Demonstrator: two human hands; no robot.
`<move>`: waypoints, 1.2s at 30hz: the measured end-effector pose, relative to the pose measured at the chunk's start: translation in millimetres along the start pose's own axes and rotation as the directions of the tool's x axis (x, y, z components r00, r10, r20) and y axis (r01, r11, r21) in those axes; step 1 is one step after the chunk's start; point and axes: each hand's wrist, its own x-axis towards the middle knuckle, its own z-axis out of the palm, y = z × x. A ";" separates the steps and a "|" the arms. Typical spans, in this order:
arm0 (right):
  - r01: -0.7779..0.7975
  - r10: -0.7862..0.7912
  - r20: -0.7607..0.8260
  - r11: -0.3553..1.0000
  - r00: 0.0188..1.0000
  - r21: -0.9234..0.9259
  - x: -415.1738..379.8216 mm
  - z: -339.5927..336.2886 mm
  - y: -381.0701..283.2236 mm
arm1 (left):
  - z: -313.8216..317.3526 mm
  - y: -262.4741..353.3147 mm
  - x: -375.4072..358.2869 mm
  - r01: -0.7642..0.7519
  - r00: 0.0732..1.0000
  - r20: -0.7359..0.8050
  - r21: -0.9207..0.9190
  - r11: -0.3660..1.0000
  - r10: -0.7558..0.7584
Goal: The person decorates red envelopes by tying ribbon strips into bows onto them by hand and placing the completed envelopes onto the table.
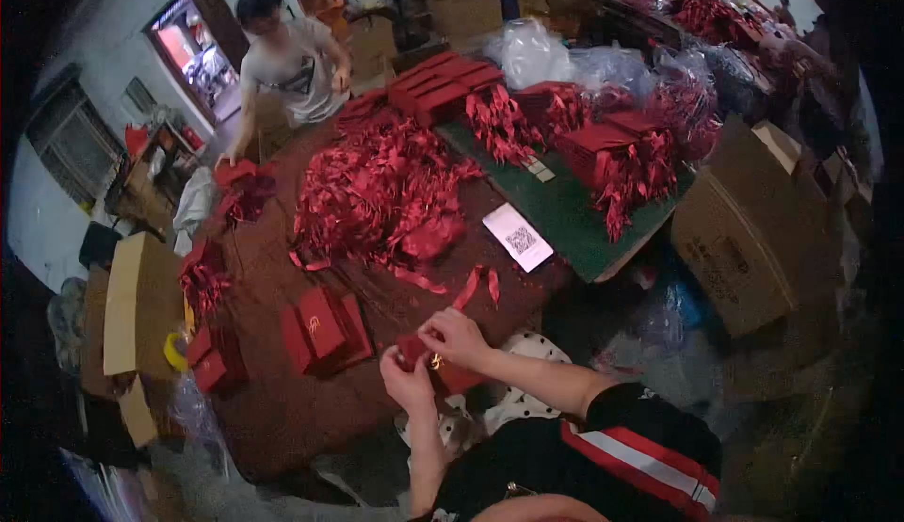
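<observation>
Two hands (pixel 428 357) grip one red piece (pixel 414 348); perhaps ribbon.

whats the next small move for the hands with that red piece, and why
Probably finish pinching the small red piece closed: both the left hand and right hand grip it above the table edge, a gold bit shows at it, and finished red boxes lie just beside.
</observation>
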 end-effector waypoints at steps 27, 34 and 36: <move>0.516 -0.508 0.108 0.809 0.855 -0.282 -0.3 4.1 -5.0 | -24.8 3.1 0.7 -0.019 0.997 0.077 -0.069 0.997 0.024; 0.574 -0.550 0.166 0.787 0.819 -0.226 4.5 1.7 -9.0 | -12.9 -14.5 2.3 -0.188 0.982 -0.050 -0.079 0.979 0.184; 0.608 -0.570 0.213 0.758 0.793 -0.236 7.1 1.4 -3.5 | -10.5 -14.2 -0.3 -0.173 0.984 -0.049 -0.063 0.983 0.170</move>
